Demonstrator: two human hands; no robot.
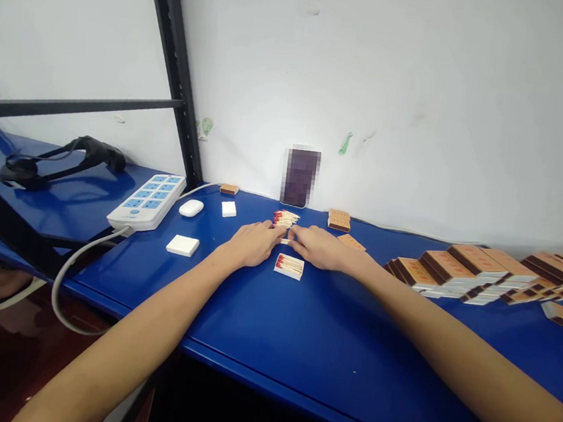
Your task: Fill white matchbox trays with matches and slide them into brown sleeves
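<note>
On the blue table, a pile of red-tipped matches (285, 219) lies just beyond my two hands. My left hand (255, 243) and my right hand (316, 246) nearly meet, their fingers closed around a few pale matchsticks (285, 241) between them; the fingertips are partly hidden. Nearer to me sits an open white matchbox tray (289, 266) filled with matches, red heads to the left. An orange matchbox sleeve (351, 242) lies flat beyond my right wrist.
Stacked matchboxes (461, 267) cover the right side. A phone (299, 178) leans on the wall, an orange matchbox (339, 220) nearby. At left are white boxes (182, 245), an earbud case (191, 208), a power strip (149, 201) and a black shelf post (180, 73).
</note>
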